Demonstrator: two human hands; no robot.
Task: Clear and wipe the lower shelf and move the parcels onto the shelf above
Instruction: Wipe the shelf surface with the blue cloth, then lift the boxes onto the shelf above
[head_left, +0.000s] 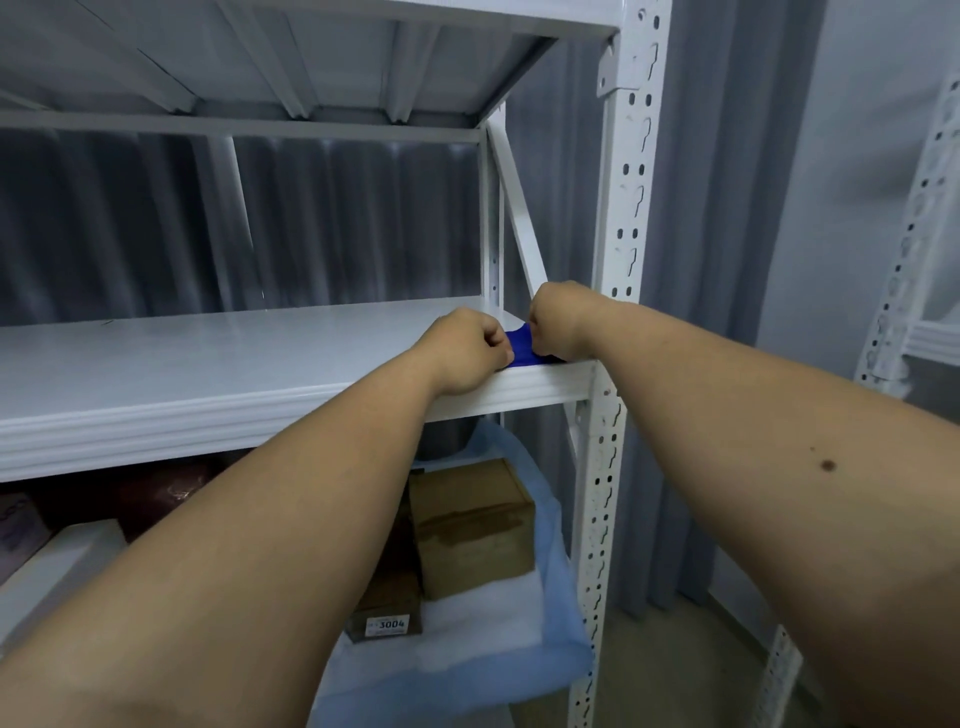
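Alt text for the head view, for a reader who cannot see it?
Both hands, left hand and right hand, pinch a blue cloth at the front right corner of a white metal shelf. Cardboard parcels sit on the shelf below.

This looks like a storeroom or small stock room. A white metal rack (618, 322) of boltless, slotted uprights and flat steel shelves fills the view, with a grey pleated curtain (337, 223) hanging behind it and a second upright of the same kind (914, 223) off to its right. Under the rack's middle shelf sit a brown cardboard parcel (470, 525) and, just left of it, a dark box bearing a printed number label (387, 625).
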